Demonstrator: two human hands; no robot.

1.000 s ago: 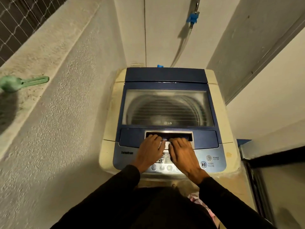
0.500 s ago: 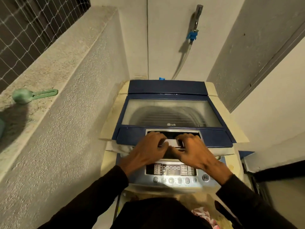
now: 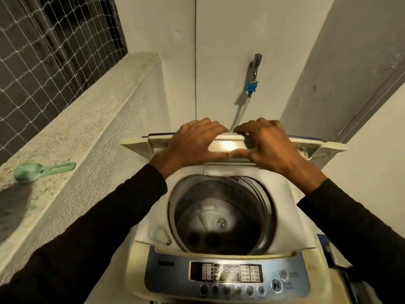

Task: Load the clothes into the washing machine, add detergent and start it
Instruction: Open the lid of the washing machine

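**Lid up, drum bare**

Both hands grip the front edge of the lid (image 3: 230, 145), raised near upright at the back of the washer (image 3: 219, 255). The left hand (image 3: 192, 141) curls fingers over the top with the thumb beneath; the right hand (image 3: 265, 143) does the same just beside it, each closed on that edge. The lid's long axis runs left to right, its edge toward the camera. The drum (image 3: 221, 213) opens straight up and looks empty, though motion blur leaves that unsure. No clothes show clearly here.

To do this step well, push the lid on until it rests past vertical against the back, then let go slowly so it cannot fall shut. Keep the pull even across both hands to spare the hinges. A green scoop (image 3: 41, 172) lies on the ledge (image 3: 87, 137) to the left, handle pointing right.
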